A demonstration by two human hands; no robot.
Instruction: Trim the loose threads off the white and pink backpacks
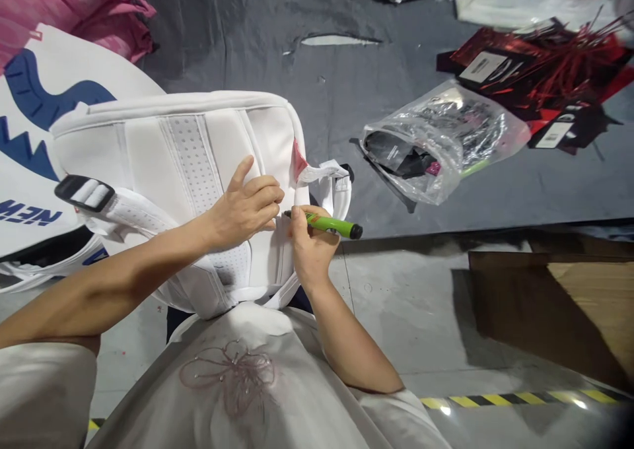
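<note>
A white backpack (141, 152) lies across the table's front edge against my body, its padded back panel facing up. My left hand (246, 205) rests on that panel, thumb apart and fingers slightly bent, holding nothing. My right hand (316, 247) is closed around a green marker (331, 225). The marker's dark end points left, at the right part of the panel near my left fingertips; whether it touches the fabric I cannot tell. Next to the right hand, a white strap (341, 195) loops off the bag's side. A black strap buckle (84, 193) sits at the bag's left.
Another white bag with blue print (64, 89) and pink fabric (79, 6) lie at the left. On the dark table (238, 46) are an open clear plastic bag (488, 129) and red-and-black tags (545, 72). Cardboard (584, 304) is on the floor at right.
</note>
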